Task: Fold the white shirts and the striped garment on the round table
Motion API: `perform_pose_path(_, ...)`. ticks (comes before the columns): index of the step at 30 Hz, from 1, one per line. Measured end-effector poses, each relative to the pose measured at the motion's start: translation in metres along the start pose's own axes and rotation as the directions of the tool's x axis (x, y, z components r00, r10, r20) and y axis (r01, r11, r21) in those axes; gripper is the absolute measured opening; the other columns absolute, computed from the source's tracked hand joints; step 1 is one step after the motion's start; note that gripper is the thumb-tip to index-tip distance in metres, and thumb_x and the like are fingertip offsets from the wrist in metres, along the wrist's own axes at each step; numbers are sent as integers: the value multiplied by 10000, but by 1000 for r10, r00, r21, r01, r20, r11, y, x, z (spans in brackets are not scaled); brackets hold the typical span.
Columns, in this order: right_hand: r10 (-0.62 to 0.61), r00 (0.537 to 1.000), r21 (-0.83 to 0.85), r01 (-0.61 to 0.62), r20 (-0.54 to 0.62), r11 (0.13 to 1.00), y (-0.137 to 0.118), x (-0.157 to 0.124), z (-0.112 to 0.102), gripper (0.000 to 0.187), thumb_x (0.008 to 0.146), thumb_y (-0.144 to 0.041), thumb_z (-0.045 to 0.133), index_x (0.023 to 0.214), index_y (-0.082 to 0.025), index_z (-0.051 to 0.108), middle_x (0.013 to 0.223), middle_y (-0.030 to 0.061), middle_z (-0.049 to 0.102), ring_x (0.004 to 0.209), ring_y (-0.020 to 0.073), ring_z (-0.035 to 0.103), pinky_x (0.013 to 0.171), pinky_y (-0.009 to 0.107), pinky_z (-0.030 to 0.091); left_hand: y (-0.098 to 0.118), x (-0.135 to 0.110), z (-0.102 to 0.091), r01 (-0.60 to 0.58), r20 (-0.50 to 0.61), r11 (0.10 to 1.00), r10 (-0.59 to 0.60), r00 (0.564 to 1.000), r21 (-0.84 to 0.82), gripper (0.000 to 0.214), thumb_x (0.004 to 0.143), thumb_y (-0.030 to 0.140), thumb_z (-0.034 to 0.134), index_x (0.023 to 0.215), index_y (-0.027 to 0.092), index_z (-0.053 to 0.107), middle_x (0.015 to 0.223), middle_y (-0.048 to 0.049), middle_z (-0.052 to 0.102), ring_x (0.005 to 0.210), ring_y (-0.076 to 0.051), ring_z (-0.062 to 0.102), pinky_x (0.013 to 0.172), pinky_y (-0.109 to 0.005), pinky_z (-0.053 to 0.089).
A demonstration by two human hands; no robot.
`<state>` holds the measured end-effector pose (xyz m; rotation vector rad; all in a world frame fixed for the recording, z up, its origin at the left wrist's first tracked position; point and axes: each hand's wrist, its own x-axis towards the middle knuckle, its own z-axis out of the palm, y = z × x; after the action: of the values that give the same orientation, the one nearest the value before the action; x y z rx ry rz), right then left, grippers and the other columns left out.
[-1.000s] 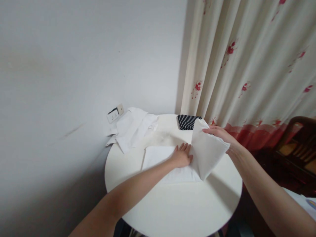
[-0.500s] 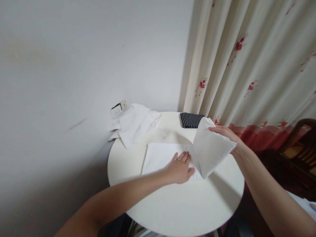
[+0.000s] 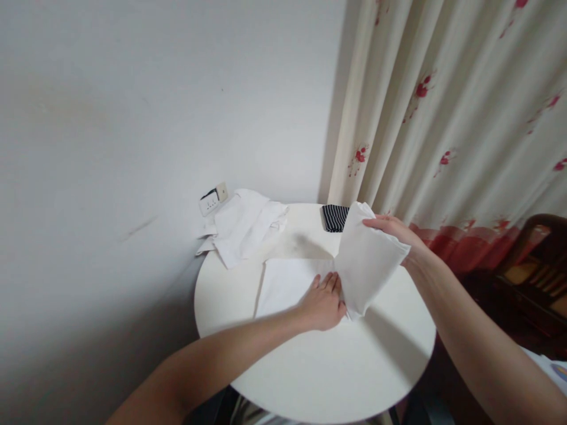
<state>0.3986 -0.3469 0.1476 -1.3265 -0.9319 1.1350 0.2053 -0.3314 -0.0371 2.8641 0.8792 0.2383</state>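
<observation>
A folded white cloth (image 3: pixel 286 283) lies on the round white table (image 3: pixel 319 372), its left part flat and its right part lifted. My left hand (image 3: pixel 325 301) presses on the flat part beside the fold, palm down with the fingers stretched out. The raised part is pinched at its upper right edge by my right hand (image 3: pixel 392 233), the thumb on the near side and the other fingers mostly behind the cloth. This lifted flap slants upward and hides part of a black cloth with white stripes (image 3: pixel 335 218) at the table's far edge.
A crumpled white cloth (image 3: pixel 248 224) lies at the table's far left, against the wall. Above it a power socket (image 3: pixel 209 202) is fixed to the wall. A flowered curtain (image 3: pixel 425 136) hangs behind, and a wooden chair (image 3: pixel 540 260) stands at the right.
My right hand has moved left and slightly up, bringing the lifted flap further over and covering more of the striped cloth. The left hand stays nearly in place.
</observation>
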Motion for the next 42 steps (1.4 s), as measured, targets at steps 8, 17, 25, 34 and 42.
perform_pose_path(8,-32,999,-90,31,-8,995,-5,-5,24,64,725,-209,702,746,-157,670,601,34,658,479,144,571,441,239,415,-2,-3,-2,5,-48,999,-7,999,-38,657,968,451,373,1510,80,355,1580,-193,369,1482,-350,286,1200,-538,230)
perform_pose_path(17,-103,995,-194,98,-17,976,-3,-2,50,55,685,-173,638,724,-142,661,532,-1,601,442,119,509,422,219,343,-16,16,-20,140,-75,782,-232,970,-607,428,848,189,506,1258,117,609,1308,-145,651,1218,-260,599,1080,-373,434)
perform_pose_path(25,-146,976,-318,191,162,929,26,3,111,119,678,-153,555,739,-142,656,542,-20,570,500,120,527,483,212,361,-85,-25,-90,7,-96,254,-391,916,-967,365,935,460,529,1116,168,652,1084,-101,724,917,-203,695,785,-311,513)
perform_pose_path(34,-121,967,-825,256,226,504,104,-6,197,259,815,-247,550,1009,-123,667,1009,171,731,908,286,699,725,345,500,-124,-72,-47,104,104,-28,-518,849,-994,569,814,672,610,1038,153,672,890,-59,737,835,-224,697,715,-305,527)
perform_pose_path(42,-118,824,-616,501,554,608,117,-15,176,261,856,-203,533,1047,-147,702,1007,95,754,900,201,695,787,277,508,-116,-81,-48,102,-29,214,-536,844,-972,457,764,319,651,1190,154,652,974,-74,755,968,-264,696,814,-341,540)
